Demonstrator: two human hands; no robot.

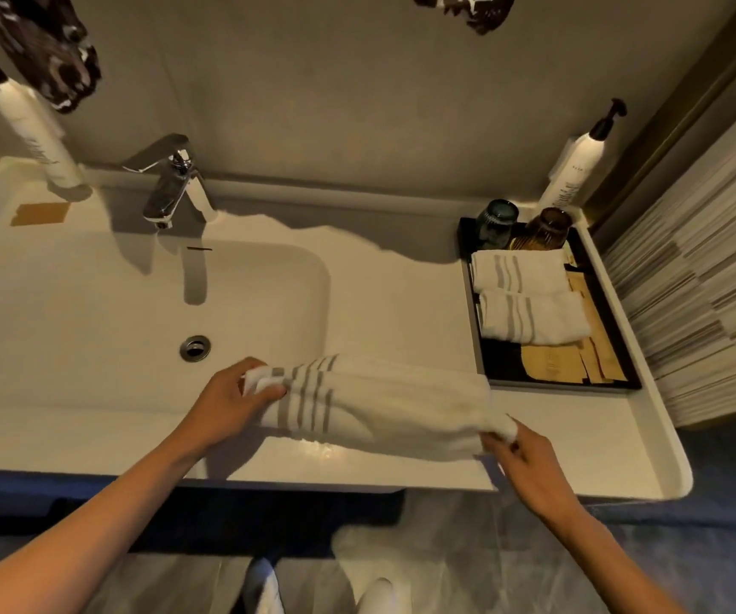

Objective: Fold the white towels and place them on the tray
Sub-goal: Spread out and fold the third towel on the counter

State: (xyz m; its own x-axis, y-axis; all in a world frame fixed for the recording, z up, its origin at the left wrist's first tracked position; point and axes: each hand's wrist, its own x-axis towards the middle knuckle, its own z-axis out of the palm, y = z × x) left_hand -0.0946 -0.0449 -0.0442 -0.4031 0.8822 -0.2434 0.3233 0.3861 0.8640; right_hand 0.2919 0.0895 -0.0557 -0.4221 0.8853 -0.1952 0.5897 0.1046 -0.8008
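Note:
A white towel with grey stripes is stretched out lengthwise above the front of the vanity counter, folded into a long band. My left hand grips its striped left end over the basin's corner. My right hand pinches its right end near the counter's front edge. A black tray stands at the right of the counter. Two folded white striped towels lie side by side on it, the nearer one partly over brown paper packets.
A white sink basin with a drain and a chrome tap fills the left. Two dark glasses stand at the tray's back. Pump bottles stand at the back corners. A striped wall panel is on the right.

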